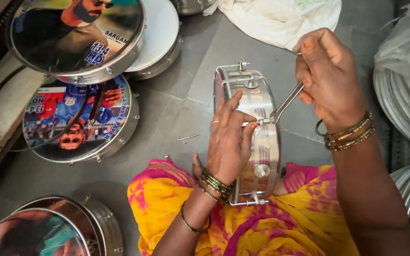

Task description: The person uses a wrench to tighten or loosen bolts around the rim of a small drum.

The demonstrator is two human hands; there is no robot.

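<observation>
A shiny steel drum shell (257, 95) stands on its edge over my lap, its rim carrying tension hooks and bolts. My left hand (228, 137) rests flat against the shell's left side, thumb near a bolt on the rim. My right hand (326, 76) grips a thin metal spanner (286, 102) whose tip sits on that bolt. Bangles circle both wrists.
Finished drums with printed picture heads (79, 33) (79, 118) are stacked at the left, another (48, 227) at bottom left. Stacked steel rings (406, 102) fill the right edge. A white cloth (281, 16) lies at the top. A loose metal rod (188, 137) lies on the grey floor.
</observation>
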